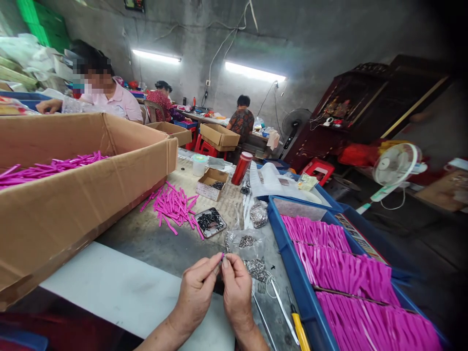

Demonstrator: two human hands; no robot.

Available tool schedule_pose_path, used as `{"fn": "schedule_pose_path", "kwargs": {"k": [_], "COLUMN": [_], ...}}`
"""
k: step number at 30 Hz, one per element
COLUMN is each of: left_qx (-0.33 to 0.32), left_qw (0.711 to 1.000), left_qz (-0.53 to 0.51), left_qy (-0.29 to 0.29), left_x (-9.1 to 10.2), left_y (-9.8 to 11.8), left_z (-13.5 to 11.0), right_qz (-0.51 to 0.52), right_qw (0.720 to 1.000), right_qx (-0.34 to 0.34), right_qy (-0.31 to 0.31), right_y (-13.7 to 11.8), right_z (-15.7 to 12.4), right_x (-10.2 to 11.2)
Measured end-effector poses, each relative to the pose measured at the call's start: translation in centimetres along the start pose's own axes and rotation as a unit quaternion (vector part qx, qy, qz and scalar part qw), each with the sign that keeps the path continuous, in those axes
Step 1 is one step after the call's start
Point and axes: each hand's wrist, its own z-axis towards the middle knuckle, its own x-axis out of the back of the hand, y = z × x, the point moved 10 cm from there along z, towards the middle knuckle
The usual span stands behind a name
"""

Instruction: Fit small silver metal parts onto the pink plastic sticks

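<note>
Two bare hands meet low in the middle of the view, above a grey counter (157,243). The left hand (195,292) and the right hand (237,291) come together fingertip to fingertip. Each grip is pressed together on the same small pink piece (222,255), pinched between thumb and forefinger. Only the tip of the piece shows above the fingers, so its full shape cannot be told.

Just beyond the hands lie clear plastic bags of small metal parts (252,253). Farther back sits a small metal tray (210,223) holding dark bits, and touching its left edge is a loose pile of pink strips (174,207) scattered on the counter.

On the left stands a large cardboard box (84,195), open at the top, with more pink strips inside. On the right, a blue crate (292,263) holds neat rows of pink strips (340,268), layered from front to back. Beside the right wrist, near the crate wall, lies a screwdriver with a yellow handle (300,332).

Toward the far end of the counter are a small open carton (212,184), a white plastic cup (199,165) and a red tumbler (242,168). A white fan (397,163) stands off to the right. Other people sit at tables in the background, under strip lights on a bare grey wall.
</note>
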Motion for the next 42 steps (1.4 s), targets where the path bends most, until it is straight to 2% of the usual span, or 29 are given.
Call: {"fn": "schedule_pose_path", "kwargs": {"k": [4,7,11,14,16,20,22,25,28,36,42], "left_qx": [0.001,0.011,0.034,0.048,0.053,0.056,0.058,0.062,0.066,0.08,0.09], "left_qw": [1.0,1.0,0.999,0.999,0.998,0.998,0.998,0.998,0.997,0.996,0.995], "left_qz": [0.004,-0.004,-0.009,-0.001,0.005,0.002,-0.001,0.001,0.005,-0.013,-0.03], "left_qy": [-0.003,0.0,0.011,0.02,0.024,0.029,0.033,0.034,0.029,0.029,0.025], "left_x": [-0.1,-0.1,0.2,0.5,0.8,1.0,1.1,1.2,1.2,1.0,0.9], "left_y": [-0.1,-0.7,-2.0,-2.7,-3.0,-3.4,-3.6,-3.7,-3.9,-4.5,-5.0], "left_z": [-0.1,-0.2,-0.3,-0.3,-0.3,-0.3,-0.4,-0.5,-0.5,-0.7,-0.8], "right_qz": [0.065,0.067,-0.022,-0.149,-0.268,-0.505,-0.57,-0.611,-0.607,-0.564,-0.558], "right_qw": [0.996,0.994,0.994,0.98,0.95,0.834,0.784,0.747,0.746,0.785,0.774], "right_qx": [-0.053,-0.074,-0.056,-0.022,-0.001,0.032,0.023,0.009,0.001,0.017,0.056], "right_qy": [-0.015,-0.034,-0.087,-0.129,-0.163,-0.22,-0.245,-0.264,-0.273,-0.256,-0.295], "right_y": [0.8,0.9,0.2,-0.4,-0.5,0.2,1.2,2.4,3.1,2.1,2.1], "right_z": [0.2,0.5,1.3,2.0,2.2,2.1,1.8,1.6,1.7,2.3,1.3], "right_x": [-0.4,-0.6,-0.8,-0.7,-1.0,-1.7,-1.9,-1.7,-1.3,-0.4,-1.6]}}
